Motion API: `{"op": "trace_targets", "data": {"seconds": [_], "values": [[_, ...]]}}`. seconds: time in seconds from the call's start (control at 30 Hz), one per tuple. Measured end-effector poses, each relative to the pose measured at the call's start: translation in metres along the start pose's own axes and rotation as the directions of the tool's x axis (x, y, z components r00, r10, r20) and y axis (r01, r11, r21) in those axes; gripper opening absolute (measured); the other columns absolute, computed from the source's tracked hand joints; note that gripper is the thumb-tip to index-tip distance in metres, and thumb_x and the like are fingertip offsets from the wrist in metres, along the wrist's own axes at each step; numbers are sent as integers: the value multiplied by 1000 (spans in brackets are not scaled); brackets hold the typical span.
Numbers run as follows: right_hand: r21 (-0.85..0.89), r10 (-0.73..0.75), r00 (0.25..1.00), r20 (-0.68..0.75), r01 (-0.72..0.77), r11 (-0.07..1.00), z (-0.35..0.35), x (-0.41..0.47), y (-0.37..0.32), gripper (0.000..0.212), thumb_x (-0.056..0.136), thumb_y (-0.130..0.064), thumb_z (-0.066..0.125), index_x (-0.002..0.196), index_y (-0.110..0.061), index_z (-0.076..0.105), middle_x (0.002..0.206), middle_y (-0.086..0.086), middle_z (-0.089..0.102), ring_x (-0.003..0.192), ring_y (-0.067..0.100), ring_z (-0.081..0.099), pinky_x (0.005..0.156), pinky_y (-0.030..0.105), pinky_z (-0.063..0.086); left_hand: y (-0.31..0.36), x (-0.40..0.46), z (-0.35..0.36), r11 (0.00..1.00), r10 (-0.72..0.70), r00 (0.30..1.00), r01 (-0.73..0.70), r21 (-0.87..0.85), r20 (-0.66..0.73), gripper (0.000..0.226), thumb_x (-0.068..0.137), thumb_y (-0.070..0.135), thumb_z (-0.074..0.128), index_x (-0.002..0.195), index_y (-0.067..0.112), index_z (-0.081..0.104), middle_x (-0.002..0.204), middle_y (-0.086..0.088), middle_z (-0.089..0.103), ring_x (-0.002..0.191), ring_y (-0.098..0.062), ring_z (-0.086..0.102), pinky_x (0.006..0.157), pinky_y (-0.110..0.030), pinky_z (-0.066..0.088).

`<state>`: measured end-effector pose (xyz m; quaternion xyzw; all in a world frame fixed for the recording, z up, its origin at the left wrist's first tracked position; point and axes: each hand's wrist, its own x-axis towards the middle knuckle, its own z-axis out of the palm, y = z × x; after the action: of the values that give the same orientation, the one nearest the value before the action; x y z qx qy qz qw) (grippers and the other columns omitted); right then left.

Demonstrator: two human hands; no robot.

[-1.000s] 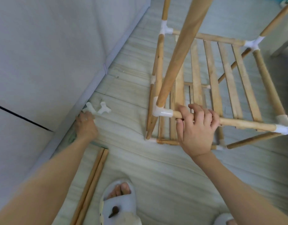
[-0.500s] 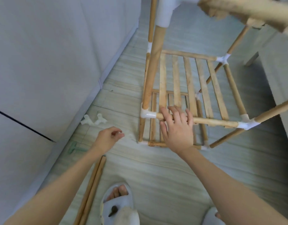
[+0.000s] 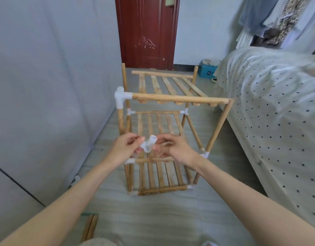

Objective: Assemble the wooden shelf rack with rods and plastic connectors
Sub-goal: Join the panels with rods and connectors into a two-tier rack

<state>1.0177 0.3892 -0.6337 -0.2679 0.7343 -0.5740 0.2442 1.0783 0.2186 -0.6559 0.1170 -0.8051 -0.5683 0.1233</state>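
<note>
Connector [image 3: 148, 145]: white plastic, pinched between left hand [image 3: 125, 148] at 9 o'clock and right hand [image 3: 172, 150] at 3 o'clock. Rack [image 3: 163, 121]: behind, upright on floor [image 3: 153, 219].

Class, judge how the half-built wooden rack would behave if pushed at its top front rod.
The half-built wooden rack would probably wobble: its top front rod has a white plastic connector only at the left end. Likely light: thin rods, open slats.

The left hand [image 3: 125, 148] has left the floor by the wall and now pinches a white plastic connector [image 3: 148, 143]. The right hand [image 3: 172, 150] has let go of the rack's rod [image 3: 153, 160] and holds the connector too.
</note>
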Motion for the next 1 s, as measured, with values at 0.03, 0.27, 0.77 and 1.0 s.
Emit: {"op": "trace_targets", "data": {"seconds": [0.03, 0.27, 0.77, 1.0], "values": [[21, -30, 997, -65, 31, 999, -8, -6, -7, 12, 85, -11, 66, 89, -20, 61, 79, -3, 59, 64, 5, 59, 57, 16, 50, 13, 3, 9, 1000, 23, 1000, -24, 5, 7, 9, 91, 20, 59, 83, 16, 61, 61, 3, 66, 50, -2, 58, 46, -11, 41], [159, -32, 911, -411, 106, 982, -78, -30, -24, 11, 91, -19, 57, 85, -11, 58, 91, 5, 58, 91, 15, 58, 79, 32, 55, 85, 24, 70, 960, 258, 966, -258, 113, 11, 16, 96, 21, 48, 89, 22, 61, 75, 12, 64, 60, 4, 58, 58, -11, 42], [409, 141, 716, -683, 216, 887, -164, -9, -8, 25, 95, -28, 27, 92, -17, 49, 118, 18, 55, 112, 28, 50, 107, 39, 33, 115, 70, 106, 465, 555, 826, -406, 787, 98, 37, 94, 30, 50, 131, 31, 50, 119, 7, 52, 113, -15, 41, 96, -34, 16], [371, 119, 760, -639, 170, 913, -161, -34, -18, 25, 96, -27, 24, 99, -16, 47, 117, 24, 59, 108, 29, 59, 87, 37, 50, 125, 55, 87, 534, 450, 889, -348, 770, 90, 31, 93, 32, 51, 123, 39, 55, 105, 13, 44, 108, -12, 37, 85, -30, 13]]}}
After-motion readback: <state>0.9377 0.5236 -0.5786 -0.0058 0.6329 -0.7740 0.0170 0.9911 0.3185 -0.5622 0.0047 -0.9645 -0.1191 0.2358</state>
